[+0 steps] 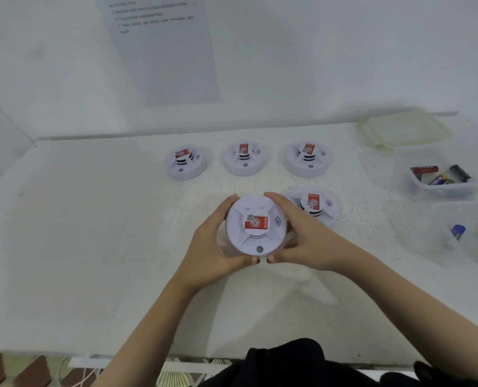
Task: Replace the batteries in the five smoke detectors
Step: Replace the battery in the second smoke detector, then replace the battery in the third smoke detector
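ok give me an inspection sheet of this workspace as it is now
surface: white speckled tabletop, against a white wall
job's things: five round white smoke detectors; three in a back row, one front right, one held; two clear plastic tubs of batteries
clutter: pale translucent tub lid
hands: left hand and right hand, fingers around the held detector's rim
cables: nothing seen
surroundings: printed instruction sheet on wall
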`<state>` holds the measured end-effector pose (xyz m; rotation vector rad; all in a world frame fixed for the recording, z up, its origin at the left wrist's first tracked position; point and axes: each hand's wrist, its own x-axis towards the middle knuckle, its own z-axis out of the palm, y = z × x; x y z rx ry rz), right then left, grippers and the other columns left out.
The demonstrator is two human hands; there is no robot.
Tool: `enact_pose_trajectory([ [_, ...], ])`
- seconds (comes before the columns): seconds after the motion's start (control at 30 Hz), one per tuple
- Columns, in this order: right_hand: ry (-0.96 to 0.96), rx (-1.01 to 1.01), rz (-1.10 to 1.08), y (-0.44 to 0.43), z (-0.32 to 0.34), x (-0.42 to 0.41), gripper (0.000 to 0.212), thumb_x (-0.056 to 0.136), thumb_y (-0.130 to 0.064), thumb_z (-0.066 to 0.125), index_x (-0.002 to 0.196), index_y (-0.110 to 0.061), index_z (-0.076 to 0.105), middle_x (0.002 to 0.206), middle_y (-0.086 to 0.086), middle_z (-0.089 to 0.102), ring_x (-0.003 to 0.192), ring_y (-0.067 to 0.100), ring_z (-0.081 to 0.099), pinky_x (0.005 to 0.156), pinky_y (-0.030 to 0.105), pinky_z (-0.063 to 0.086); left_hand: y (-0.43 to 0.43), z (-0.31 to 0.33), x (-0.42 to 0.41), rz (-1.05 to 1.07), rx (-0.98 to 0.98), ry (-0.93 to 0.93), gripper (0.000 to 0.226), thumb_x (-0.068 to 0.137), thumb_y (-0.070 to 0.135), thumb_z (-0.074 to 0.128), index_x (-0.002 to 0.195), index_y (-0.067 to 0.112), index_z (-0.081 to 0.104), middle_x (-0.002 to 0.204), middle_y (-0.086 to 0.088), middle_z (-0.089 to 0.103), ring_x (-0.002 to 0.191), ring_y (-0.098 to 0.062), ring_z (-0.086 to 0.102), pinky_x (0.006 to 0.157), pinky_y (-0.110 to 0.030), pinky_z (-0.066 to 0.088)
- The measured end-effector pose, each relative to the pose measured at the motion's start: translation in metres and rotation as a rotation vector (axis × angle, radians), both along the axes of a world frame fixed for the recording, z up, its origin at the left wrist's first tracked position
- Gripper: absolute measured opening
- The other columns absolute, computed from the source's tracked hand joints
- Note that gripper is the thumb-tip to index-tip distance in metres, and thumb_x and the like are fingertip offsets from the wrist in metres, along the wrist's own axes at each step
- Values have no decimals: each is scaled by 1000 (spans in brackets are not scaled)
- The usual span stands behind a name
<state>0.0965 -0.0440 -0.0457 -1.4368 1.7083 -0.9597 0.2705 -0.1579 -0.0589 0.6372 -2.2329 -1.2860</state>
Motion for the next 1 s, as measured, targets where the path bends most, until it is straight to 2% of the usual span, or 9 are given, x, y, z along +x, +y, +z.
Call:
enact_pose_trajectory([
  [0.1, 279, 11, -40, -13, 5, -4, 99, 66, -33, 82, 144, -32, 21, 135, -9, 36, 120, 6, 37, 94, 22, 39, -15, -1, -1, 5, 19, -32, 95, 55, 18, 92, 135, 29, 42, 124, 36, 53, 118, 15, 48, 89, -1, 38],
  [0.17, 470, 3, -50, -21, 8, -7, 99, 63, -43, 81, 144, -27, 26, 133, -8, 40, 117, 8, 36, 92, 23, 35, -24, 1, -4, -2, 17, -58, 96, 52, 19, 92, 136, 26, 46, 125, 26, 56, 115, 14, 50, 87, -1, 39],
  [0.27, 779, -10, -44, -35, 10, -11, 96, 62, -59, 74, 141, -25, 32, 126, -9, 48, 107, 12, 37, 86, 26, 28, -37, 0, -9, -9, 25, -97, 93, 53, 11, 94, 132, 28, 49, 121, 22, 59, 111, 12, 53, 84, -3, 42],
  [0.37, 896, 47, -29, -47, 6, -15, 97, 62, -66, 69, 141, -25, 33, 126, -9, 49, 106, 13, 38, 80, 26, 18, -48, -4, -13, -10, 29, -143, 88, 54, 9, 93, 128, 33, 51, 115, 22, 64, 108, 8, 56, 82, -6, 45],
  [0.53, 893, 67, 3, -56, 1, -21, 94, 60, -71, 65, 138, -28, 36, 120, -14, 51, 97, 9, 35, 76, 28, 15, -55, -9, -16, -10, -9, -205, 86, 54, 15, 94, 117, 52, 47, 111, 35, 59, 105, 10, 56, 82, -5, 44],
  [0.77, 863, 59, 30, -59, -3, -25, 94, 60, -73, 63, 139, -30, 36, 116, -15, 53, 91, 7, 32, 75, 28, 15, -60, -13, -19, -23, -74, -197, 84, 49, 25, 96, 117, 44, 52, 109, 17, 63, 103, 1, 56, 83, -5, 41],
  [0.87, 871, 54, 31, -59, -3, -26, 96, 61, -73, 63, 141, -28, 34, 118, -14, 53, 92, 7, 31, 75, 29, 15, -59, -6, -19, -27, -97, -262, 85, 42, 48, 89, 115, 49, 45, 111, 23, 56, 103, 11, 51, 83, -1, 36],
  [0.93, 827, 42, 50, -58, 0, -27, 94, 62, -71, 64, 140, -29, 34, 118, -15, 52, 97, 9, 35, 79, 29, 20, -56, 1, -19, -20, -72, -299, 96, 43, 55, 84, 125, 50, 35, 126, 31, 40, 113, 25, 34, 96, -1, 24],
  [1.0, 666, 16, 63, -54, 6, -30, 88, 63, -72, 60, 138, -31, 37, 122, -16, 52, 109, 10, 40, 91, 30, 27, -53, 8, -20, 36, 12, -298, 104, 56, 55, 85, 142, 39, 29, 139, 26, 29, 128, 12, 24, 106, -13, 19],
])
